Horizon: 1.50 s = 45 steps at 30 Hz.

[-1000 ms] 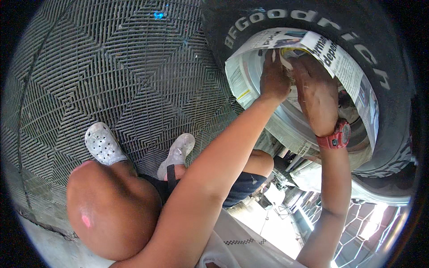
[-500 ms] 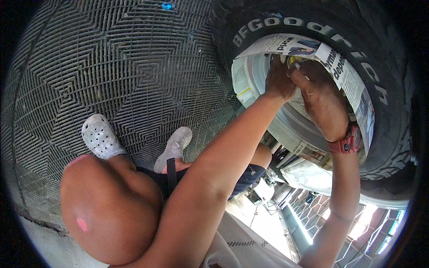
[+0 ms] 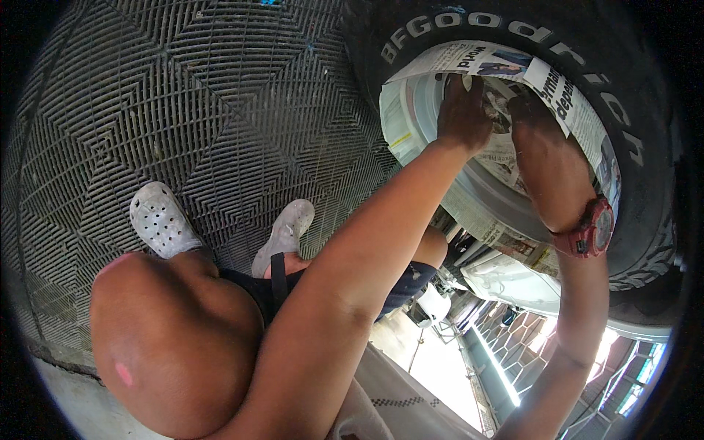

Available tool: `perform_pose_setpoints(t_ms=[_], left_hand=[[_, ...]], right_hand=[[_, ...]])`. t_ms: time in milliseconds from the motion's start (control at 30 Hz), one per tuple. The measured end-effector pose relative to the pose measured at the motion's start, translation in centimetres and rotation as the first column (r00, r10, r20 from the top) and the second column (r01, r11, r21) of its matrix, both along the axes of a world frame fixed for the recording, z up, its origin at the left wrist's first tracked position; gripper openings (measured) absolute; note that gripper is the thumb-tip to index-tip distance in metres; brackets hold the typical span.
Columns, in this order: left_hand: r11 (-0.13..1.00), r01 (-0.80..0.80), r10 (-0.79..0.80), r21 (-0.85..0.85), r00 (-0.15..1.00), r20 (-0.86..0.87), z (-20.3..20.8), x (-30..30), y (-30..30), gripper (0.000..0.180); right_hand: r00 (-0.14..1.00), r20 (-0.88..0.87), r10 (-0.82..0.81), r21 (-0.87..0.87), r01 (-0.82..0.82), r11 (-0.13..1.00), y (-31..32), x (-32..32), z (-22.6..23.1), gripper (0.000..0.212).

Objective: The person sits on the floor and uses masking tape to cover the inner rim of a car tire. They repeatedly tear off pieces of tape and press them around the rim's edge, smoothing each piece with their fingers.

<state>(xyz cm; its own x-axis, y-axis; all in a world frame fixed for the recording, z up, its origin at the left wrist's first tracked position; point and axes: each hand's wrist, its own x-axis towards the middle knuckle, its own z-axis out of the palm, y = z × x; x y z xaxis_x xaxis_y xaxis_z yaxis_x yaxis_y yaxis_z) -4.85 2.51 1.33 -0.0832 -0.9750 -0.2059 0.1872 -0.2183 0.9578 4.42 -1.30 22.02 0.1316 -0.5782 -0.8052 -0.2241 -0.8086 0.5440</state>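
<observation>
A large black tyre (image 3: 634, 183) with raised white lettering stands on the right. Newspaper sheets (image 3: 495, 59) are tucked around the inside of the tyre, encircling its light grey rim (image 3: 427, 110). Inside the rim, my left hand (image 3: 466, 117) reaches in with its fingers stretched upward against the far side, a small gap showing between them. My right hand (image 3: 546, 143) is beside it to the right, its fingers dark and mostly hidden within the wheel. Crumpled newspaper shows between the two hands. A red watch (image 3: 594, 227) circles my right wrist.
Grey ribbed floor tiles (image 3: 183, 110) spread across the left. My feet wear pale perforated clogs (image 3: 158, 216), and my bent knee (image 3: 169, 345) is at the lower left. Behind my arms are a white vehicle panel (image 3: 513, 282) and a hexagon-patterned metal grille (image 3: 506, 345).
My hands were close together around something yellowish inside the rim; now they are apart. The right hand and its watch have shifted right and slightly down, and the wrist has turned.
</observation>
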Motion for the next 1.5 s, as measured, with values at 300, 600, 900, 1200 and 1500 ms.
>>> perform_pose_setpoints(t_ms=[300, 600, 900, 1200, 1500], left_hand=[[0.993, 0.042, -0.021, 0.112, 0.982, -0.189, 0.8, 2.1, 0.1, 0.074], [0.977, 0.172, -0.151, 0.124, 0.975, -0.161, 1.2, 3.6, -0.2, 0.08], [0.988, 0.132, -0.125, 0.08, 0.989, -0.083, 0.2, 3.9, 0.3, 0.073], [0.996, -0.06, 0.068, 0.059, 0.989, -0.135, -0.6, 3.0, 0.5, 0.068], [0.998, 0.035, -0.028, 0.045, 0.986, -0.164, -1.5, 3.0, 0.8, 0.068]], right_hand=[[0.968, 0.146, -0.206, 0.081, 0.196, 0.977, 0.3, 1.8, 1.4, 0.014], [0.964, 0.177, -0.197, -0.138, 0.222, 0.965, 0.5, 0.2, 1.0, 0.029], [0.92, 0.382, 0.086, -0.278, 0.026, 0.96, 1.3, -3.2, -0.6, 0.04], [0.874, 0.479, 0.076, -0.475, 0.186, 0.86, 2.7, -1.8, -3.9, 0.029], [0.695, 0.699, 0.169, -0.623, 0.475, 0.622, 3.6, -4.1, -9.5, 0.037]])
